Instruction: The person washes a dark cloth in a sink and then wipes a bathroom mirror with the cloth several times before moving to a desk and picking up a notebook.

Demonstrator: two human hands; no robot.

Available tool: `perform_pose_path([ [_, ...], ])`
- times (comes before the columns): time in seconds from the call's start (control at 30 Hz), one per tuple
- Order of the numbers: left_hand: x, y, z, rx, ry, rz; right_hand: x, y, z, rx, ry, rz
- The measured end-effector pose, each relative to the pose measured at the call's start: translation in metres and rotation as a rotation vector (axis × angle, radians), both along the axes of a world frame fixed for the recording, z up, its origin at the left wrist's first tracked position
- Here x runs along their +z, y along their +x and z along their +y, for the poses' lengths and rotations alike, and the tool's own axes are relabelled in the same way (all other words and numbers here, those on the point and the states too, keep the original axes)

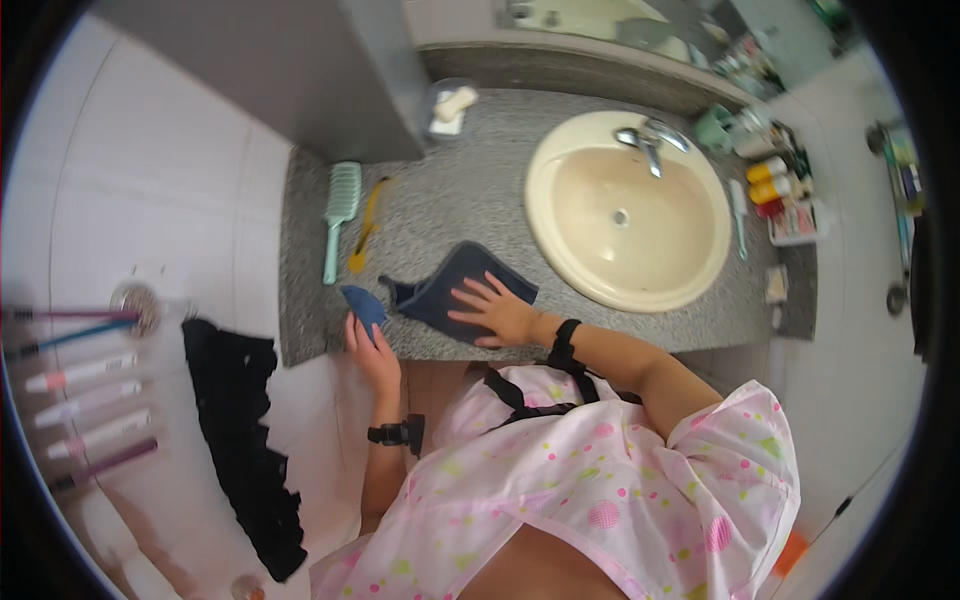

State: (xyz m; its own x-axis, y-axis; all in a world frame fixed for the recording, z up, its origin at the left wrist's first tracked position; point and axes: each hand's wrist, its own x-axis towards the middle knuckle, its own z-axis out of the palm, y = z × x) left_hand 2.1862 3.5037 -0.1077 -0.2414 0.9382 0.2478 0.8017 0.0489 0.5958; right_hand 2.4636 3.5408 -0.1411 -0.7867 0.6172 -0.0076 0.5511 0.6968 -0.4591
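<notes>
From up here I see the grey speckled bench (pixel 470 200) filling the middle, with the cream oval sink (pixel 625 215) set into its right half and a chrome tap (pixel 645 140) at the back rim. Near the bench's front edge lies a dark blue cloth (pixel 445 290). My right hand (pixel 495 312) rests flat on it, fingers spread wide and gripping nothing; I judge it is pressing the cloth down so that it stays put. My left hand (pixel 372 345) sits at the front edge, fingers pinched on a blue corner of cloth (pixel 363 305) lifted just off the surface; I cannot tell whether that corner belongs to the same piece.

A black frilled garment (pixel 245 440) hangs down the white wall on the left. Left of the cloth a mint hairbrush (pixel 340 215) and a yellow comb (pixel 365 230) lie side by side. Behind them a clear soap dish (pixel 450 108) holds a pale bar. Right of the sink stand small bottles (pixel 775 185), yellow, orange and red, crowded against the wall.
</notes>
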Motion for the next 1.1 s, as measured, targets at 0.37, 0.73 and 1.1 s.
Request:
perform_pose_path([
  [0.37, -0.068, 0.046, 0.037, -0.466, -0.293, 0.6, 0.021, 0.182, -0.166, -0.566, -0.065, -0.139],
  [0.73, -0.074, 0.049, 0.038, -0.409, -0.367, 0.662, -0.009, 0.376, -0.247, -1.769, -0.11, -0.222],
  [1.1, -0.081, 0.05, 0.039, -0.384, -0.387, 0.701, -0.027, 0.297, -0.225, -1.78, 0.051, -0.164],
])
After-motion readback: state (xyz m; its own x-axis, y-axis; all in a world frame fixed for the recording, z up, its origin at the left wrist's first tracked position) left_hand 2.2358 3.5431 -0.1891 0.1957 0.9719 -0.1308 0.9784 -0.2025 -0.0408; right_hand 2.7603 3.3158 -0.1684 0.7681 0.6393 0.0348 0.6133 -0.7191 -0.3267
